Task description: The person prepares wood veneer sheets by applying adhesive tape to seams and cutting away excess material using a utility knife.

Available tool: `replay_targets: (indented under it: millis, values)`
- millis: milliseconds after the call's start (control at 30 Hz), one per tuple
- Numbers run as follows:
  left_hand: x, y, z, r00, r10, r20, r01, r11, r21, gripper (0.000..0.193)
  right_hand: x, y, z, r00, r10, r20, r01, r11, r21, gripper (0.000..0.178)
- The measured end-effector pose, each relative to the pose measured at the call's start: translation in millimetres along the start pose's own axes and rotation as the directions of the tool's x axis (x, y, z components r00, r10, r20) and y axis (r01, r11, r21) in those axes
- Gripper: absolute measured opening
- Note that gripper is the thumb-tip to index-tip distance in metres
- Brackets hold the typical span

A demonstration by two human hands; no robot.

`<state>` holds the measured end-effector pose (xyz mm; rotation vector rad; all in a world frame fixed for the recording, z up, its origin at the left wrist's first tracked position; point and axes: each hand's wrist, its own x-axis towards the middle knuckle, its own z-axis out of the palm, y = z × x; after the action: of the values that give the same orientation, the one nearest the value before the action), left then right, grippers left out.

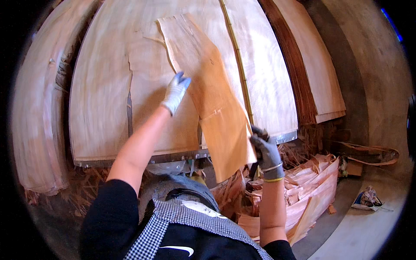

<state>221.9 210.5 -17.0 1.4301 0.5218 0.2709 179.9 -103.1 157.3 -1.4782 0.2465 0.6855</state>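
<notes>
A long, tan strip of wood veneer lies slantwise over a large pale veneer sheet, its lower end reaching past the sheet's near edge toward my body. My left hand, in a light grey glove with blue fingertips, closes on the strip's left edge about midway along. In a dark grey glove, my right hand grips the strip's right edge near its lower end; some of those fingers are hidden. A thin yellowish rod runs lengthwise over the sheet, right of the strip.
More veneer stacks stand at the left and right. Torn veneer scraps are heaped beside my right forearm, and shreds litter the floor below the sheets. A small bag-like bundle sits on the floor at far right.
</notes>
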Motion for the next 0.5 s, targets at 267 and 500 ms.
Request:
replay_targets:
  millis: [267, 500]
  values:
    - [-59.9, 0.5, 6.2, 0.847, -0.504, 0.169, 0.515, 0.699, -0.496, 0.071, 23.4, -121.4, 70.8, 0.878, -0.423, 0.223, 0.469, 0.854, -0.226, 0.038]
    - [17.6, 80.2, 32.6, 0.803, -0.513, 0.304, 0.591, 0.619, -0.518, 0.085, 4.1, -61.7, -37.4, 0.876, -0.480, 0.043, 0.482, 0.874, -0.053, 0.038]
